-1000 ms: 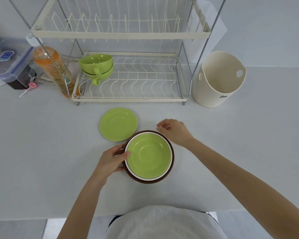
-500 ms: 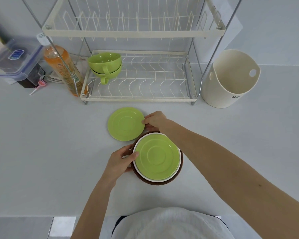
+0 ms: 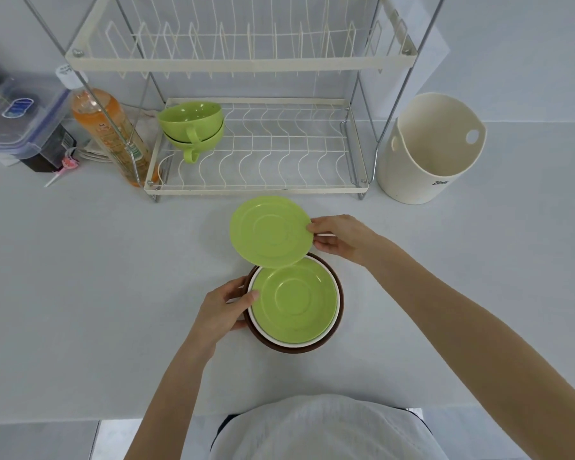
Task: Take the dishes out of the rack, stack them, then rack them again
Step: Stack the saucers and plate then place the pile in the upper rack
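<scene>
Saucers [image 3: 271, 231], two; cups [image 3: 190, 127], two racked; right fingers [image 3: 316, 226] pinch one saucer, left [image 3: 246, 297] grip stack [image 3: 294, 303].

Pale countertop [image 3: 80, 293] against a plain white wall [image 3: 528, 44].

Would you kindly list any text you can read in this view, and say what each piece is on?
None can be read.
Cream tub: small dark script mark, too blurred.
Orange bottle: label print, too small.
Clear box lid: blue logo, unreadable.
</scene>
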### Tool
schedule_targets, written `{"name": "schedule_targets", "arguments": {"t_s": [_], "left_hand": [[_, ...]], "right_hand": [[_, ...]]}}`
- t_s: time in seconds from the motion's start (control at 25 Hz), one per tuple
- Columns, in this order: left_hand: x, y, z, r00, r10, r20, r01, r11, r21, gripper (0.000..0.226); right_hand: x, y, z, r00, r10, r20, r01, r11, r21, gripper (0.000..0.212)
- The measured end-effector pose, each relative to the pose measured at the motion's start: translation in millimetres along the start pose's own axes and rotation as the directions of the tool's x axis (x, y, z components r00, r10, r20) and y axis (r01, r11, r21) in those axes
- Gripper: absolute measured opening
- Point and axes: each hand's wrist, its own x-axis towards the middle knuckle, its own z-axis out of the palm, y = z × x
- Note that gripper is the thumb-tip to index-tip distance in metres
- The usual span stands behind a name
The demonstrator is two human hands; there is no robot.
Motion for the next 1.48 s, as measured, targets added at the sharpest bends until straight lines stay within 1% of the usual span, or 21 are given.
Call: {"name": "schedule_targets", "arguments": {"t_s": [0.08, 0.2, 0.28, 0.48, 0.6, 0.68, 0.72, 0.8, 0.88, 0.96, 1.04, 1.12, 1.2, 1.28, 1.36, 1.48], "left_hand": [[1.5, -0.4, -0.1, 1.000, -0.003, -0.003, 0.003, 1.000, 0.009, 0.038], [2.0, -0.8, 0.2, 1.000, -0.006, -0.019, 0.006, 1.000, 0.024, 0.038], [1.4, -0.8, 0.0, 1.000, -0.005, -0.021, 0.006, 1.000, 0.030, 0.038], [0.9, -1.9, -1.7, 1.000, -0.006, -0.012, 0.007, 0.999, 0.042, 0.036], [0.3, -1.8, -1.3, 1.000, -0.011, -0.008, 0.012, 0.999, 0.032, 0.032], [-0.1, -0.9, -0.9, 1.000, -0.020, -0.019, 0.020, 1.000, 0.019, 0.025], [-0.2, -0.6, -1.0, 1.000, -0.023, -0.021, 0.024, 1.000, 0.020, 0.023], [-0.1, -0.6, -1.1, 0.999, -0.029, -0.019, 0.030, 0.999, 0.029, 0.023], [-0.1, -1.1, -1.7, 1.000, -0.029, -0.010, 0.029, 0.999, 0.039, 0.024], [0.0, -1.6, -2.4, 1.000, -0.027, 0.004, 0.026, 0.998, 0.050, 0.023], [0.1, -1.6, -2.9, 0.999, -0.030, 0.019, 0.028, 0.998, 0.058, 0.028], [1.5, -2.4, -4.2, 0.999, -0.031, 0.024, 0.029, 0.998, 0.064, 0.038], [2.4, -3.0, -4.9, 0.999, -0.026, 0.030, 0.023, 0.997, 0.070, 0.042], [3.5, -3.6, -3.8, 0.999, -0.022, 0.039, 0.019, 0.996, 0.084, 0.045], [4.0, -3.8, -2.0, 0.999, -0.018, 0.035, 0.015, 0.995, 0.102, 0.045], [4.9, -3.2, 0.2, 0.999, -0.034, 0.028, 0.031, 0.995, 0.095, 0.046]], "right_hand": [[-12.7, 11.1, -20.2, 1.000, -0.011, -0.005, 0.011, 1.000, -0.014, 0.009], [-27.5, 30.2, -44.3, 1.000, -0.011, -0.026, 0.009, 0.996, -0.086, 0.024], [-33.6, 40.7, -53.4, 0.999, -0.018, -0.036, 0.012, 0.988, -0.155, 0.028], [-40.6, 52.8, -53.3, 0.998, -0.043, -0.037, 0.033, 0.967, -0.252, 0.023], [-43.0, 58.0, -44.3, 0.995, -0.089, -0.041, 0.074, 0.953, -0.293, 0.014], [-44.3, 63.4, -37.5, 0.985, -0.160, -0.064, 0.125, 0.918, -0.377, 0.012], [-43.9, 66.6, -35.0, 0.973, -0.215, -0.085, 0.156, 0.881, -0.446, 0.014], [-42.8, 72.1, -31.3, 0.947, -0.305, -0.101, 0.196, 0.797, -0.571, 0.025], [-43.1, 75.8, -27.9, 0.941, -0.326, -0.092, 0.206, 0.766, -0.609, 0.036], [-43.3, 79.5, -26.9, 0.941, -0.325, -0.093, 0.208, 0.773, -0.599, 0.042], [-44.2, 82.4, -27.6, 0.947, -0.300, -0.113, 0.183, 0.796, -0.576, 0.046], [-45.2, 85.4, -29.2, 0.963, -0.237, -0.131, 0.128, 0.825, -0.551, 0.051], [-48.1, 88.2, -30.2, 0.977, -0.166, -0.136, 0.074, 0.856, -0.512, 0.056], [-53.7, 88.2, -28.6, 0.987, -0.102, -0.121, 0.039, 0.896, -0.442, 0.055], [-56.5, 89.0, -25.1, 0.994, -0.059, -0.091, 0.017, 0.913, -0.407, 0.054], [-55.8, 91.8, -22.0, 0.995, -0.008, -0.094, -0.022, 0.949, -0.315, 0.054]]}}
